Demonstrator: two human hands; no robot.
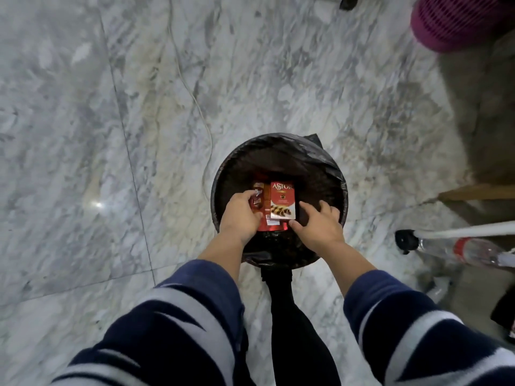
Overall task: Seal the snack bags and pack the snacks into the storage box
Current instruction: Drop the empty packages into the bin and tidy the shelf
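Observation:
A round black bin point(328, 162), lined with a black plastic bag, stands on the marble floor below me. Over its opening is a red Astor wafer-roll box point(282, 200), face up. Left of it is a second red and brown snack pack point(260, 201), partly hidden. My left hand point(239, 217) grips that second pack from the left, with the fingers curled over its edge. My right hand point(317, 221) is just right of the Astor box, with fingers spread and the thumb near the box's lower corner. Whether it touches the box is unclear.
A thin white cable point(195, 101) runs across the marble floor point(83, 135) behind the bin. A magenta plastic basket point(459, 20) is at the top right. At right are a white pole with a black foot point(407, 239), a plastic bottle point(462, 250), and wooden furniture point(479, 193).

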